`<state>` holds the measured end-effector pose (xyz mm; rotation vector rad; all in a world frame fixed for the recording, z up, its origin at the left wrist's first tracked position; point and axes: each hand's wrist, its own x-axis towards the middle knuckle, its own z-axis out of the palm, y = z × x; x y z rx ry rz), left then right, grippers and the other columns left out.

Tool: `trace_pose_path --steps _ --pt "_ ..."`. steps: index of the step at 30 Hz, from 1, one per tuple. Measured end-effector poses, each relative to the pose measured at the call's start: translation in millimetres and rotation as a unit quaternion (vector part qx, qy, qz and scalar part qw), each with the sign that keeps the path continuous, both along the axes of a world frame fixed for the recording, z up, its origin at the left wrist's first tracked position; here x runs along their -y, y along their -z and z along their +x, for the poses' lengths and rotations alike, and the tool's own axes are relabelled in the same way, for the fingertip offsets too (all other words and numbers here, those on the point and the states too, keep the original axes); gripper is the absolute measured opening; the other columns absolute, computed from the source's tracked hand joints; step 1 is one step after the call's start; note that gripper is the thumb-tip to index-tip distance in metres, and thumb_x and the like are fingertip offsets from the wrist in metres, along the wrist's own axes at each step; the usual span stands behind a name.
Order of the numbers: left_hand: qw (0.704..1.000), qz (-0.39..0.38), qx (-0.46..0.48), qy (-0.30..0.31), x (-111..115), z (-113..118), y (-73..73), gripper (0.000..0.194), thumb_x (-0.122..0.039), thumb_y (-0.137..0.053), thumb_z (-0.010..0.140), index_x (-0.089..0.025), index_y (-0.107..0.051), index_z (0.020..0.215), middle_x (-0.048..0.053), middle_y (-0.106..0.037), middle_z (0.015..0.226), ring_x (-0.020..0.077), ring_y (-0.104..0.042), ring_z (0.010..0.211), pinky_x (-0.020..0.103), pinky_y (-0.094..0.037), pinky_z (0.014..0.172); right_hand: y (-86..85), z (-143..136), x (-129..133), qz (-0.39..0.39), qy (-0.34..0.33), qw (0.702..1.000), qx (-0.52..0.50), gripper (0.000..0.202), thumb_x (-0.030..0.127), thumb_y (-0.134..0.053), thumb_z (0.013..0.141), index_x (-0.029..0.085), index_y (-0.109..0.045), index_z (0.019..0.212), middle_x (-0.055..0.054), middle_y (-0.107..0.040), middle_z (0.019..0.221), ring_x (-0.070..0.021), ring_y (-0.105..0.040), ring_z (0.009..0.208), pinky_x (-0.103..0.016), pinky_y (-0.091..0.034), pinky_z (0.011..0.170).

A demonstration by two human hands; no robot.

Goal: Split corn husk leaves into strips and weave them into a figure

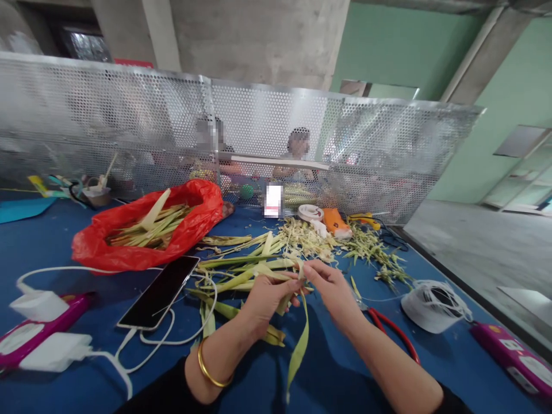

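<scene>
My left hand (271,296) is closed on a bundle of pale green plant strips, which look like corn husk. Just to its right, my right hand (326,282) pinches a strip of the same husk between thumb and fingertips. One long husk strip (298,356) hangs down between the hands and curls toward the table's near side. Beyond my left hand, several long green and yellow husk leaves (233,264) lie loose on the blue table. A gold bangle circles my left wrist. My fingers partly hide the held piece.
A red plastic bag (92,241) full of husks stands at the left, beside a phone (159,296) with white cables. Purple power strips (513,351) lie at both sides. Red-handled scissors (394,333) and a white spool (431,307) sit right. A perforated metal screen (267,109) stands behind; people sit beyond.
</scene>
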<state>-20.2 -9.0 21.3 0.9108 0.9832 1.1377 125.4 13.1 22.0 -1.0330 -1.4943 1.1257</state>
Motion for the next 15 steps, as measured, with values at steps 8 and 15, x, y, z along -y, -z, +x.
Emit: trace_pose_path --steps 8,15 --pt "0.999 -0.020 -0.033 0.035 2.2 6.2 7.6 0.024 -0.031 -0.077 0.061 -0.011 -0.070 0.073 0.007 -0.070 0.067 0.0112 -0.059 0.049 0.020 -0.041 0.045 11.8 -3.5 1.0 -0.042 0.056 0.990 -0.122 0.026 0.037 -0.073 0.069 0.018 -0.059 0.058 0.003 -0.056 0.055 -0.0112 -0.046 0.054 -0.025 -0.038 0.054" --pt "0.999 -0.045 -0.015 0.016 -0.5 4.4 9.2 0.035 -0.040 -0.076 0.066 -0.011 -0.073 0.084 0.011 -0.073 0.079 0.0130 -0.064 0.055 0.020 -0.044 0.049 8.7 5.3 -11.3 -0.061 0.039 0.994 -0.080 0.028 0.045 -0.068 0.074 0.017 -0.071 0.073 -0.002 -0.067 0.071 -0.0163 -0.058 0.072 -0.029 -0.044 0.072"
